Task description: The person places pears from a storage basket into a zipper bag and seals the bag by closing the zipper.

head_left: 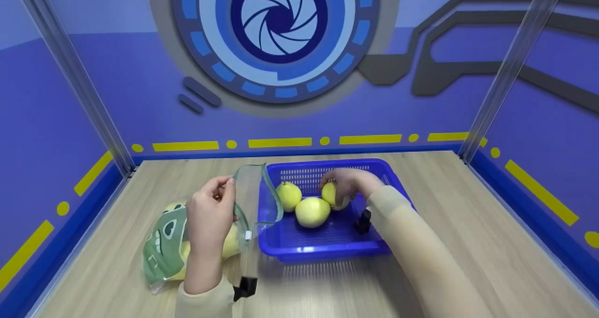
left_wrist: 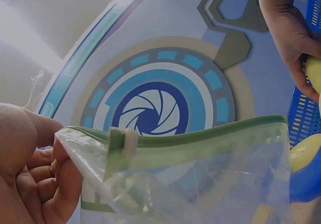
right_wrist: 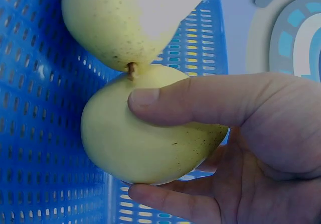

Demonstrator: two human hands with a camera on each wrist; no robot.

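Observation:
In the head view my left hand (head_left: pixel 210 210) pinches the green-edged rim of a clear zip bag (head_left: pixel 250 191), whose mouth gapes toward the basket. The bag's lower part, with a green cartoon face (head_left: pixel 164 243) and yellowish fruit inside, lies on the table. A white slider (left_wrist: pixel 130 142) shows on the rim in the left wrist view. My right hand (head_left: pixel 351 184) reaches into a blue basket (head_left: pixel 327 251) and grips a pale yellow-green pear (right_wrist: pixel 145 133), thumb on one side and fingers on the other. Two more pears (head_left: pixel 288 196) sit beside it in the basket.
The wooden table (head_left: pixel 468 243) is enclosed by blue printed wall panels (head_left: pixel 552 168) at the back and sides. Clear corner posts (head_left: pixel 84 84) stand at the back left and right. The basket's raised rim surrounds the pears.

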